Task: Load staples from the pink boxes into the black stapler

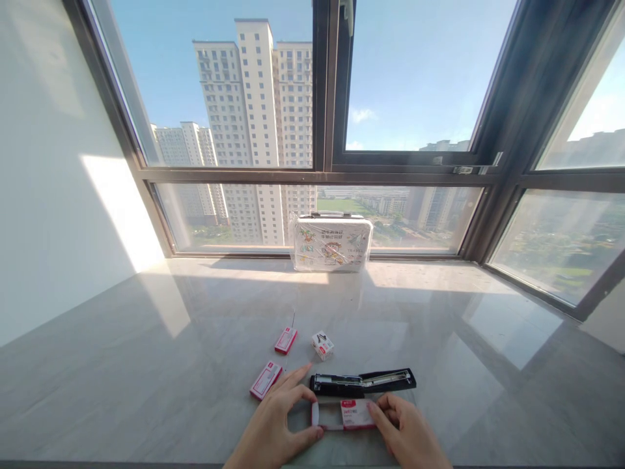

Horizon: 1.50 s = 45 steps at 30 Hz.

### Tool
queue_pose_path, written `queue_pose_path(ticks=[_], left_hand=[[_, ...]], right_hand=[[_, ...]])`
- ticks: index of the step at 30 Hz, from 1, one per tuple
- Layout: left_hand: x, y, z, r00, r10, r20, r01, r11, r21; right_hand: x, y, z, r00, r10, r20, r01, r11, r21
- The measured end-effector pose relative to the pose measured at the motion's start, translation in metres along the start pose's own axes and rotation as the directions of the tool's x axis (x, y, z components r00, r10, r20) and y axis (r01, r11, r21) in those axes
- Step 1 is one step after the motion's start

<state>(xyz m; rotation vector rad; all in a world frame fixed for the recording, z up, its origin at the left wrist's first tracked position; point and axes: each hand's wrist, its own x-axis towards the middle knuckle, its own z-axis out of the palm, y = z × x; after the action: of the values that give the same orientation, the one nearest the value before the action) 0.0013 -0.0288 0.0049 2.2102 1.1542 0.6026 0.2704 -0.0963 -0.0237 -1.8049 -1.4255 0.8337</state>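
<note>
My left hand [278, 420] pinches the white end of a small red-and-white box [355, 413] between thumb and fingers. The labelled half of that box is gripped by my right hand [407, 426]. Between the two halves a see-through gap shows, with a thin pinkish strip along its lower edge; whether anything lies inside I cannot make out. Just behind the box, a black stapler [336, 389] lies opened out flat, its metal channel showing. Beside my left hand rests a red-and-white box [266, 379].
Another red-and-white box [286, 340] and a small white box with a stapler picture [322, 345] sit farther back on the grey marbled sill [146, 384]. A plastic-wrapped white case [333, 244] with a handle stands against the window. A white wall [58, 195] bounds the left.
</note>
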Motion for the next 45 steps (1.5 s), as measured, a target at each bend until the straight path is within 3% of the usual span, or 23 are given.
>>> queue_pose_path(ticks=[5, 8, 12, 19, 28, 34, 41, 45], left_hand=[[-0.002, -0.004, 0.001, 0.999, 0.035, -0.006, -0.035, 0.999, 0.024], [-0.001, -0.004, 0.002, 0.999, 0.053, -0.010, -0.052, 0.998, 0.031], [0.001, -0.003, 0.002, 0.998, 0.054, 0.012, -0.055, 0.998, 0.025], [0.003, 0.000, 0.003, 0.998, 0.066, -0.025, -0.066, 0.998, 0.001], [0.003, -0.002, 0.003, 0.998, 0.045, -0.039, -0.045, 0.999, 0.008], [0.002, -0.002, 0.003, 0.998, 0.056, -0.035, -0.057, 0.998, -0.007], [0.003, -0.004, 0.006, 0.997, 0.061, -0.050, -0.061, 0.998, -0.002], [0.000, -0.002, 0.004, 0.997, 0.062, -0.034, -0.063, 0.998, -0.017]], right_hand=[[-0.002, -0.026, -0.004, 0.990, -0.088, -0.106, 0.078, 0.992, -0.097], [0.003, -0.047, 0.012, 0.989, -0.141, -0.047, 0.140, 0.990, -0.027], [0.010, -0.061, 0.038, 0.991, -0.130, 0.027, 0.124, 0.980, 0.154], [0.019, -0.077, 0.059, 0.995, -0.101, -0.014, 0.101, 0.956, 0.277], [0.022, -0.088, 0.051, 0.965, -0.258, -0.056, 0.256, 0.966, -0.042], [0.020, -0.097, 0.043, 0.960, -0.277, -0.042, 0.273, 0.959, -0.080], [0.006, -0.091, 0.029, 0.934, -0.324, 0.153, 0.354, 0.899, -0.259], [0.000, -0.083, 0.029, 0.950, -0.278, 0.142, 0.308, 0.913, -0.267]])
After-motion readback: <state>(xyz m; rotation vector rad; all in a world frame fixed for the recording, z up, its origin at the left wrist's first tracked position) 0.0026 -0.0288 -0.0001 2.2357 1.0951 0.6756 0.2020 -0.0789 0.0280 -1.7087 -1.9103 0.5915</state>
